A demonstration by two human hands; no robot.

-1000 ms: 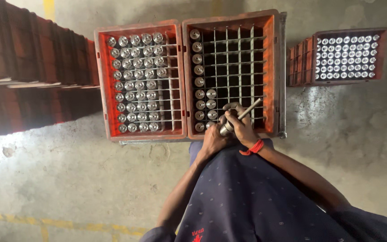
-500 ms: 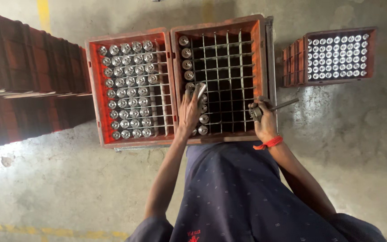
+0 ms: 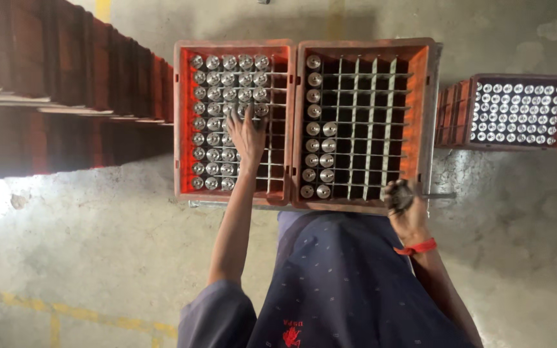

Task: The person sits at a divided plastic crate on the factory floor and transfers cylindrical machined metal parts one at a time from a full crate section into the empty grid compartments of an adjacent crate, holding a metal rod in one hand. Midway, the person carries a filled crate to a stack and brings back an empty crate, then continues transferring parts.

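Two orange plastic crates stand side by side on a low support at the person's front, their long walls touching. The left crate (image 3: 183, 122) is nearly full of capped bottles (image 3: 213, 93) standing upright in its grid cells, with only the cells along its right wall and near right corner bare. The right crate (image 3: 423, 116) is mostly empty grid; capped bottles fill its left column from far to near edge, and a few more (image 3: 327, 151) sit in the second column toward the near edge. A third crate (image 3: 449, 116), full of capped bottles, stands well apart to the right on the concrete floor (image 3: 85, 245), and stacks of dark red crates (image 3: 46, 84) rise along the left. The left hand (image 3: 247, 136) reaches over the left crate with fingers spread wide, its fingertips resting on bottle caps around the crate's middle. The right hand (image 3: 405, 205), a red band at its wrist, hangs at the near right corner of the right crate, curled tight around a dark tool (image 3: 434, 195) whose thin metal shaft pokes out to the right past the crate's edge.
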